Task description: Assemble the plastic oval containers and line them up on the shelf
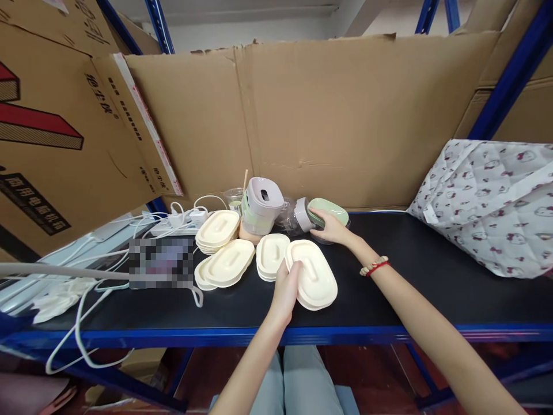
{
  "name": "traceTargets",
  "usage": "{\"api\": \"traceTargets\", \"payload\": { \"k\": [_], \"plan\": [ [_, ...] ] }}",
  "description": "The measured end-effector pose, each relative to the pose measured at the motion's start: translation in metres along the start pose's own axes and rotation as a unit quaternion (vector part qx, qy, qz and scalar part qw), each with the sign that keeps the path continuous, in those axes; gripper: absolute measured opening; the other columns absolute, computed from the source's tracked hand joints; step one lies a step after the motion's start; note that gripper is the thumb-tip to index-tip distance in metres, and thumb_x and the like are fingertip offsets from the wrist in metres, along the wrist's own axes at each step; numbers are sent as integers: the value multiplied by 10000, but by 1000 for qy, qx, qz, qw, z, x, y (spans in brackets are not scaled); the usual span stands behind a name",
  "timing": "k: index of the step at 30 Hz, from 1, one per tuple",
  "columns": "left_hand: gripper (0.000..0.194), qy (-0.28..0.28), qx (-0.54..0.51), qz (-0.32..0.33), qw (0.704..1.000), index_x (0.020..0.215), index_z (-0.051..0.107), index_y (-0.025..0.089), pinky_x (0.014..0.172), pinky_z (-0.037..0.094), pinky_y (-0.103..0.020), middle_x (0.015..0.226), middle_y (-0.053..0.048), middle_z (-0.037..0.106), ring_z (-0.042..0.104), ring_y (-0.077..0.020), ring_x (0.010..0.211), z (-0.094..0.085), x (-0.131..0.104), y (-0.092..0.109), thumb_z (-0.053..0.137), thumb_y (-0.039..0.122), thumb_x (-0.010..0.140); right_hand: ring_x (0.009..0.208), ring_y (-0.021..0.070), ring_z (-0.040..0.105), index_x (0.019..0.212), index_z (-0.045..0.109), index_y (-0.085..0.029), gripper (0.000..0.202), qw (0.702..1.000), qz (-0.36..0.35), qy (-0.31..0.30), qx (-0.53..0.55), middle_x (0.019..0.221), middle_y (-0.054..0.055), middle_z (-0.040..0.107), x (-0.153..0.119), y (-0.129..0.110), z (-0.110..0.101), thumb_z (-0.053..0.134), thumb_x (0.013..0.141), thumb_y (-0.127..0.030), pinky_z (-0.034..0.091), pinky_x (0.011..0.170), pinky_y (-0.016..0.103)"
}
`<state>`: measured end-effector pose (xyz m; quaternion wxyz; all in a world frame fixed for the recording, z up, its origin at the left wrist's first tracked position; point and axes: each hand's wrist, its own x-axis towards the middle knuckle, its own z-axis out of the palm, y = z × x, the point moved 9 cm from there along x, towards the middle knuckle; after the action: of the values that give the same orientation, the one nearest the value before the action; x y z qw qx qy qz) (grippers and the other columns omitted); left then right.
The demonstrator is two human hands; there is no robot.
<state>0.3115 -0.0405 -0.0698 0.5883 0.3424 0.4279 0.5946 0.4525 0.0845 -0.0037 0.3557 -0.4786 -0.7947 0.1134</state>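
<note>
My left hand is closed on the left edge of cream oval lids, a small stack with a raised bar on the top one. My right hand, a beaded bracelet on its wrist, grips the left side of a green oval lid at the back of the table. Its fingertips are partly hidden. Beside it lies a clear container with a grey rim. More cream lids lie left of my left hand, with further stacks beyond them. A lilac-lidded container stands behind these.
Black table with a blue front rail. At left are white cables, a power strip, a blurred-out device and a crumpled tissue. A patterned quilted bag stands at right. Cardboard walls the back.
</note>
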Motion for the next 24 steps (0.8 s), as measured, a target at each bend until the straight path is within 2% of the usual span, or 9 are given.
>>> {"api": "traceTargets", "payload": {
  "k": [4, 7, 9, 12, 14, 16, 19, 21, 24],
  "plan": [
    [223, -17, -31, -28, 999, 893, 678, 171, 968, 441, -371, 881, -57, 723, 632, -265, 1024, 2, -3, -4, 669, 138, 672, 1341, 356, 429, 1236, 621, -225, 648, 998, 50, 22, -45, 1374, 118, 562, -3, 12, -10, 746, 603, -163, 238, 1130, 609],
    [356, -48, -10, -81, 996, 959, 647, 186, 889, 497, -414, 826, -42, 706, 657, -262, 933, 8, -6, -11, 708, 87, 622, 1243, 324, 541, 1195, 644, -214, 581, 996, 68, 30, -56, 1290, 117, 623, -6, 18, -20, 711, 624, -130, 395, 1066, 524],
    [448, -57, 14, -89, 994, 1007, 617, 196, 819, 529, -438, 812, -31, 691, 661, -253, 863, 11, -5, -9, 720, 49, 596, 1188, 302, 584, 1155, 662, -218, 499, 995, 66, 37, -58, 1244, 107, 647, -8, 16, -28, 695, 660, -166, 444, 1030, 473],
    [514, -38, 18, -39, 998, 1079, 581, 203, 798, 541, -461, 862, -42, 689, 657, -250, 854, 20, 8, 11, 723, 43, 611, 1118, 275, 620, 1055, 693, -228, 318, 993, 58, 102, -29, 1182, 90, 667, -10, 6, -50, 654, 748, -300, 464, 1002, 439],
    [569, -46, -6, 25, 999, 1141, 558, 223, 855, 526, -461, 956, -52, 697, 651, -250, 935, 35, 22, 32, 727, 45, 628, 984, 243, 665, 1025, 692, -211, 296, 986, 64, 146, 38, 1085, 86, 697, -12, 0, -60, 622, 782, -365, 513, 918, 407],
    [612, -94, -37, 73, 992, 1179, 542, 247, 935, 488, -449, 1044, -51, 699, 637, -240, 1026, 58, 34, 50, 727, 36, 636, 843, 207, 682, 1062, 674, -194, 343, 978, 88, 140, 127, 974, 70, 723, -10, -1, -58, 619, 785, -389, 551, 810, 368],
    [478, -166, -38, 72, 983, 1131, 585, 233, 1035, 408, -450, 1108, -65, 698, 612, -246, 1125, 83, 44, 57, 707, 88, 692, 774, 179, 687, 1109, 660, -176, 382, 960, 144, 93, 221, 900, 54, 742, -8, 8, -46, 648, 760, -330, 561, 729, 318],
    [349, -180, 15, 81, 980, 1043, 642, 211, 1108, 312, -457, 1155, -90, 688, 539, -279, 1243, 81, 42, 54, 716, 156, 706, 801, 175, 692, 1067, 681, -169, 335, 951, 177, 98, 234, 925, 58, 748, -10, 21, -49, 647, 753, -283, 560, 728, 299],
    [408, -158, 163, 155, 961, 991, 697, 239, 1183, 80, -457, 1310, -100, 616, 303, -323, 1422, 51, 26, 51, 806, 234, 598, 832, 184, 692, 944, 716, -169, 232, 945, 209, 128, 216, 941, 63, 750, -16, 45, -65, 654, 738, -257, 559, 728, 293]
  ]
}}
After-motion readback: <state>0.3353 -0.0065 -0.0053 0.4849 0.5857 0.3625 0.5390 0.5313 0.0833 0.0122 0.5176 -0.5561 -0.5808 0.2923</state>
